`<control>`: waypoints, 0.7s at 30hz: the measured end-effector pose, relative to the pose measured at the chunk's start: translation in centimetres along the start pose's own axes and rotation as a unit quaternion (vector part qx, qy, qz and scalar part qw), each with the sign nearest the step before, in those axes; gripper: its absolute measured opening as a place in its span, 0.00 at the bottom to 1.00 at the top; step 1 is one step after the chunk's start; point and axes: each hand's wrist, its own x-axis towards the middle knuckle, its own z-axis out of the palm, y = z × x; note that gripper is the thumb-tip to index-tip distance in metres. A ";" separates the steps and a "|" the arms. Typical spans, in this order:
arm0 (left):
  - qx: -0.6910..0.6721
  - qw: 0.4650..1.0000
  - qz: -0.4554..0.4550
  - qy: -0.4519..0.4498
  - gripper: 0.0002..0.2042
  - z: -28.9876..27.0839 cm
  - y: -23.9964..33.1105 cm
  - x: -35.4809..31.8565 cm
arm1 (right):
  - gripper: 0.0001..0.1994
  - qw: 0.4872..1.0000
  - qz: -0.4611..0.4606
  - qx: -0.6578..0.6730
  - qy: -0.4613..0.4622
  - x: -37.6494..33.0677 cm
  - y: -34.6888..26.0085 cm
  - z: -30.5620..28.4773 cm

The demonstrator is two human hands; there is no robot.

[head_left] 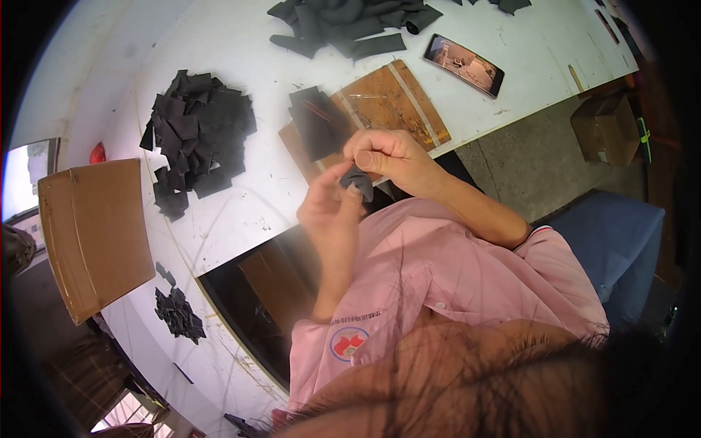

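Note:
Both of my hands come together over the table's near edge, around a small, folded piece of dark grey fabric [359,182]. My left hand [327,208] is closed on it, the thumb pressing on its face. Just above, my right hand [391,157] is curled in a pinch at the piece's upper edge; the fingertips partly hide what they grip. Beyond the hands lies a brown wooden board [398,102] with pale strips across it. Flat dark grey pieces [318,120] rest at the board's left part.
A large heap of flat dark pieces [208,120] lies left on the white table [270,66]. Tube-like dark pieces [343,22] are piled at the far side, near a phone [465,66]. A smaller dark pile [179,315] and a cardboard box [98,233] are at the left.

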 end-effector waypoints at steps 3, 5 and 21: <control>-0.001 0.974 0.212 0.079 0.09 1.1 -0.4 1.4 | 0.06 0.936 -0.223 -0.271 0.019 1.0 -2.3 1.0; -0.067 0.984 0.153 0.060 0.08 1.4 1.8 2.2 | 0.07 0.914 -0.248 -0.320 0.034 1.6 -4.8 1.6; -0.724 0.626 -0.228 -0.180 0.13 -0.8 -0.1 8.9 | 0.14 0.992 0.066 -0.092 -0.055 7.4 -4.1 -1.8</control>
